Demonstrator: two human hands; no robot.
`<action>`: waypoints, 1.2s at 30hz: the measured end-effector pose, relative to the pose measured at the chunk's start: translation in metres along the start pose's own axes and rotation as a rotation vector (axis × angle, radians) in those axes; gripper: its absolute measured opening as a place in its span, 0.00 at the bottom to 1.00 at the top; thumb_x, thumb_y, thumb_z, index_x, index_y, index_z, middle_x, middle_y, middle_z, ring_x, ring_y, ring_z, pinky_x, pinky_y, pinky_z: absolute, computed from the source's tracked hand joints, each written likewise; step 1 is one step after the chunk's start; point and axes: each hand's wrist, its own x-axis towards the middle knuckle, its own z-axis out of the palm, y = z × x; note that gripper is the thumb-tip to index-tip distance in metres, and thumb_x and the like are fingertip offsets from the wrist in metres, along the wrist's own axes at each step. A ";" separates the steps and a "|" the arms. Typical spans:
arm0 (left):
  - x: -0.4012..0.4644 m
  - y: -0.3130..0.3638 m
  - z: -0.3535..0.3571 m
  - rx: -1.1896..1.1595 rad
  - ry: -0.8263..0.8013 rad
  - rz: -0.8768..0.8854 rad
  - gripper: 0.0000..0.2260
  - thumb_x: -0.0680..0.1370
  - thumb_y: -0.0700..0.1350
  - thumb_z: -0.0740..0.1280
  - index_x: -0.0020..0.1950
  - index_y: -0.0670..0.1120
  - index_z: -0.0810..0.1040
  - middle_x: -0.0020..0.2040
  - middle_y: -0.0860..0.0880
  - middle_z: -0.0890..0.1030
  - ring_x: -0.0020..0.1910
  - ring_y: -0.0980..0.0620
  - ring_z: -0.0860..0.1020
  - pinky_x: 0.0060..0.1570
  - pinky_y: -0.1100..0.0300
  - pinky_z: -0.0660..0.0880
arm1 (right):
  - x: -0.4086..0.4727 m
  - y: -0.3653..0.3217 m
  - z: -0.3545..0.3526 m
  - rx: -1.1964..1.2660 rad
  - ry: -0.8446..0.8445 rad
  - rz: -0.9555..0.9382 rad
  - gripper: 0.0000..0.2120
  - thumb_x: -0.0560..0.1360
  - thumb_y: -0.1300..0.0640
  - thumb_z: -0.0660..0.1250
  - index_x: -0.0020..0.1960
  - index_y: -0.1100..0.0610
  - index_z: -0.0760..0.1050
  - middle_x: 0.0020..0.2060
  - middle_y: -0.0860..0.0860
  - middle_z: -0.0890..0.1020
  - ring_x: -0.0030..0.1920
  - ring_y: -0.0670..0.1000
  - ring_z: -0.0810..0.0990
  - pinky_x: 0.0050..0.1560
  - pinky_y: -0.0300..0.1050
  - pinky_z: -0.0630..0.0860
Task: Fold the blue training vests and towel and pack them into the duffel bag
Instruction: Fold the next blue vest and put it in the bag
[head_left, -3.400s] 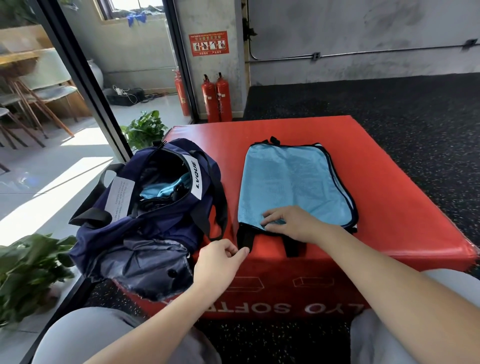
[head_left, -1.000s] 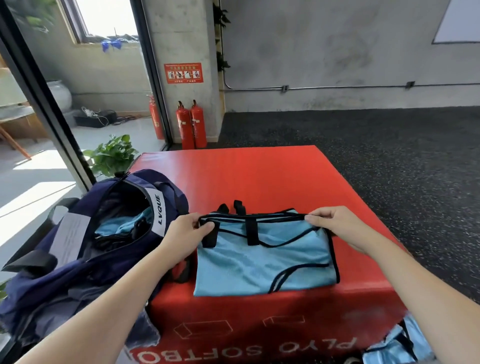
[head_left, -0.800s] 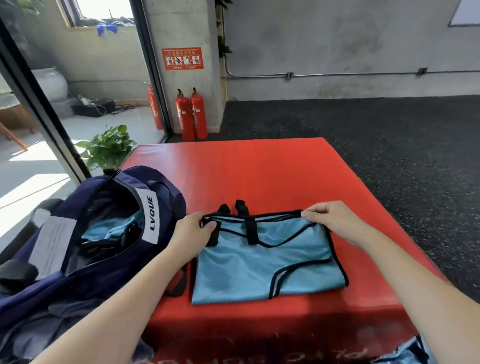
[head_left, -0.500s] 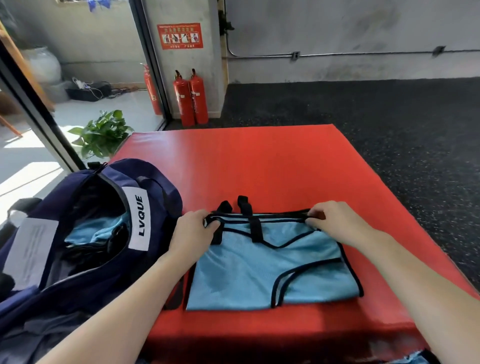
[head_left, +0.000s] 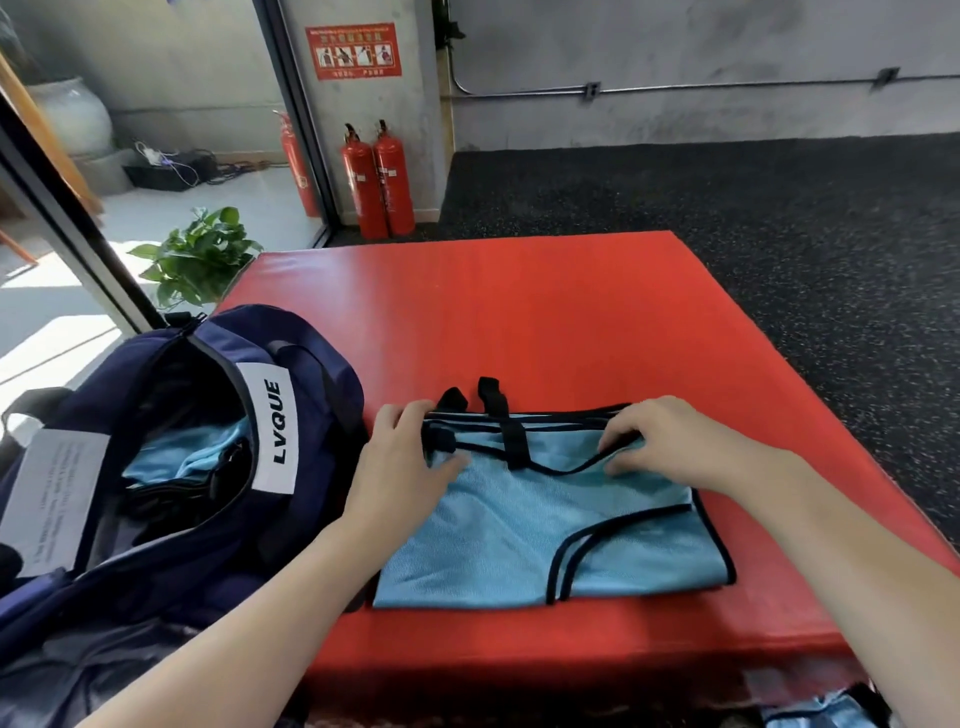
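both hands are laid on the folded blue vest (head_left: 540, 525), which is spread flat near the front edge of the red plyo box (head_left: 519, 322). left hand (head_left: 402, 475) is rested at the vest's far left corner, fingers hooked over the black-trimmed edge and thumb stretched across the mesh, so the fabric is gripped there. right hand (head_left: 670, 441) is placed at the far right corner, fingers curled down onto the black piping (head_left: 571, 470); whether the trim is truly pinched or only pressed cannot be told. two black strap ends (head_left: 491, 395) are seen poking out past the far edge between the hands. just to the left, touching the box's corner, the navy duffel bag (head_left: 171, 467) is found with its zip open, and a white label (head_left: 274, 426) on the rim is read as "lvque" in black letters. a pale printed tag (head_left: 54, 501) is fixed on the bag's outer side, its small text too blurred to be read. inside the bag, light blue fabric (head_left: 182, 454) is already lying on top of something dark. another piece of blue cloth (head_left: 826, 712) is glimpsed on the floor at the lower right. against the far wall, red fire extinguishers (head_left: 379, 182) are stood below a red notice (head_left: 354, 51) whose writing cannot be made out, and a potted plant (head_left: 200, 254) is noted beyond the bag.
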 end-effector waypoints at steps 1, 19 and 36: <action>0.000 0.000 -0.001 -0.035 0.023 0.021 0.23 0.73 0.50 0.75 0.67 0.52 0.74 0.56 0.54 0.71 0.46 0.59 0.76 0.52 0.61 0.76 | -0.001 0.002 -0.001 0.035 0.014 0.005 0.06 0.71 0.45 0.76 0.47 0.42 0.84 0.43 0.39 0.84 0.47 0.41 0.79 0.54 0.46 0.75; 0.031 -0.001 0.018 0.096 0.054 0.097 0.03 0.79 0.46 0.69 0.47 0.50 0.82 0.51 0.55 0.77 0.48 0.49 0.77 0.52 0.47 0.76 | 0.008 0.008 0.003 -0.126 0.294 0.201 0.08 0.76 0.41 0.70 0.48 0.44 0.80 0.45 0.41 0.82 0.50 0.48 0.80 0.55 0.52 0.74; 0.058 -0.015 0.014 0.037 -0.105 0.075 0.09 0.81 0.39 0.65 0.55 0.48 0.83 0.51 0.51 0.76 0.53 0.49 0.75 0.48 0.60 0.68 | 0.044 -0.075 0.023 0.472 0.096 0.043 0.23 0.79 0.66 0.56 0.68 0.46 0.75 0.51 0.44 0.81 0.32 0.38 0.75 0.32 0.32 0.68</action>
